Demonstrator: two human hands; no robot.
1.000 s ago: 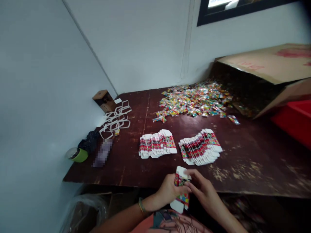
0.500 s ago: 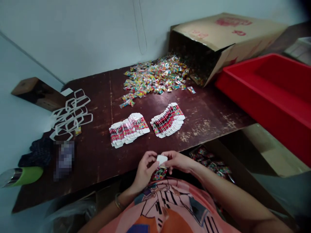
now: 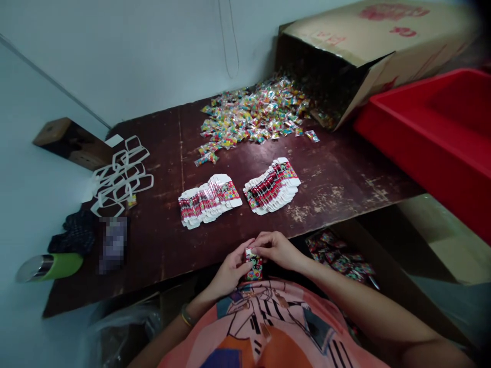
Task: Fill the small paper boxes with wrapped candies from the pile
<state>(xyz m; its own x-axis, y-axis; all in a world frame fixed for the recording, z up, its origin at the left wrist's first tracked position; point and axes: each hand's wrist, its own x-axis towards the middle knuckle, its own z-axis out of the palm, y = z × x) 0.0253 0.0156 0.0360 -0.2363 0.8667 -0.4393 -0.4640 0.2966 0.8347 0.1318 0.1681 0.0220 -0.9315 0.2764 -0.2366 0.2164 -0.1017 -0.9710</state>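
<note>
A small patterned cardboard box (image 3: 253, 270) is upright close to my body, just off the table's front edge. My left hand (image 3: 235, 267) grips its side, thumb across the front. With bent fingers my right hand (image 3: 276, 250) pinches the box's top end, where a bit of white flap shows. On the table behind my hands lie two fanned stacks of flat printed boxes, the left stack (image 3: 209, 200) and the right stack (image 3: 272, 186). Farther back is a heap of small wrapped candies (image 3: 257, 112).
A tipped cardboard carton (image 3: 368, 36) and a red tray (image 3: 425, 128) stand on the right. White plastic frames (image 3: 123, 179), a wooden block (image 3: 72, 143), dark cloth (image 3: 74, 232) and a green-based bottle (image 3: 65, 267) are on the left. Below right, a carton holds filled packets (image 3: 341, 258).
The white flap that stood up at the box's top is now folded down, with my right fingers over it. The view has shifted slightly, moving the table contents rightward.
</note>
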